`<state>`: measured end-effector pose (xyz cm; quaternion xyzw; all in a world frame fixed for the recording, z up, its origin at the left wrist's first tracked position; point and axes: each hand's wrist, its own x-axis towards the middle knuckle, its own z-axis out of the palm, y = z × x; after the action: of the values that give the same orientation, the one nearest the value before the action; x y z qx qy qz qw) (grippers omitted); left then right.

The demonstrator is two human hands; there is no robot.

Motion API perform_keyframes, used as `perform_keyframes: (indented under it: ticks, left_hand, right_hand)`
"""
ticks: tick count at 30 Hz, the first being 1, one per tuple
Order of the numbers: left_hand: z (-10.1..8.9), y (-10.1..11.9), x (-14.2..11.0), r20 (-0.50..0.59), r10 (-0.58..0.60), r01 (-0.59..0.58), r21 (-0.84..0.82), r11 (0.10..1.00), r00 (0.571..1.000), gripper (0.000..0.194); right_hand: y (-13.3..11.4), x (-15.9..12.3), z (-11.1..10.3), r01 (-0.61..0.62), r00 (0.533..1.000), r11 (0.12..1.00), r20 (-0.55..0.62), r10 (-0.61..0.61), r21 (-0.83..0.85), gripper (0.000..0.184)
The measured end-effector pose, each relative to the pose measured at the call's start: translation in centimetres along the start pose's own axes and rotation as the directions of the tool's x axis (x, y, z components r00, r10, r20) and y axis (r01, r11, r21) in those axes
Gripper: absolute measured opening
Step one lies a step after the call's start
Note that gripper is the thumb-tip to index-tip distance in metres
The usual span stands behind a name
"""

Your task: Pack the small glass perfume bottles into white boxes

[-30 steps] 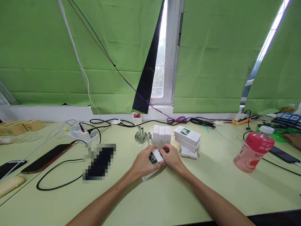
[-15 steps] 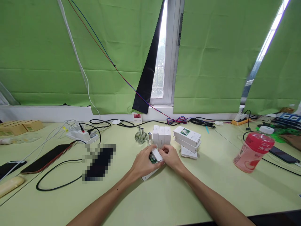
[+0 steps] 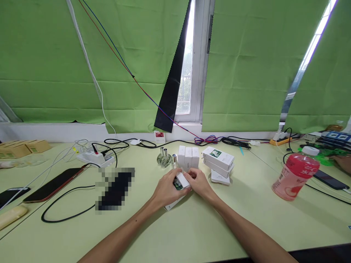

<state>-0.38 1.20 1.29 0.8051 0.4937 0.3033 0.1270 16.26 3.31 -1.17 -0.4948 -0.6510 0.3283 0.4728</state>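
Observation:
My left hand (image 3: 168,188) is wrapped round a small white box (image 3: 182,180) with a green leafy picture on its side. At the box's right end, the bent fingers of my right hand (image 3: 197,179) pinch its edge. Part of another white box (image 3: 173,204) shows on the table under my hands. Just beyond them stands a slim glass bottle (image 3: 174,160) with a silver cap, and left of it are round glass perfume bottles (image 3: 164,159). Upright white boxes (image 3: 188,157) stand behind my hands. Flat white boxes (image 3: 218,160) are stacked to the right.
A pink drink bottle (image 3: 296,175) stands at the right, near a dark phone (image 3: 330,180). On the left lie another phone (image 3: 53,184), a white power strip (image 3: 94,157), cables and yellow boxes (image 3: 24,148). Black cables (image 3: 236,142) run along the back of the table.
Almost nothing differs. My right fingers have shifted very slightly along the end of the white box; my left hand keeps its grip.

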Motion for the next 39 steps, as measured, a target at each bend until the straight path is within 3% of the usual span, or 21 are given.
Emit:
perform_keyframes:
  ticks: [19,39]
  left_hand:
    - [0.0,0.0,-0.1,-0.008,0.013,-0.013,0.011,1.0,1.0,0.054]
    - [0.3,-0.2,-0.1,-0.047,0.023,-0.023,-0.004,1.0,0.999,0.051]
  right_hand:
    - [0.3,0.1,0.2,0.013,0.999,1.0,0.049,-0.012,-0.005,0.04]
    - [-0.7,-0.4,-0.2,0.107,0.994,0.99,0.045,-0.104,-0.091,0.042]
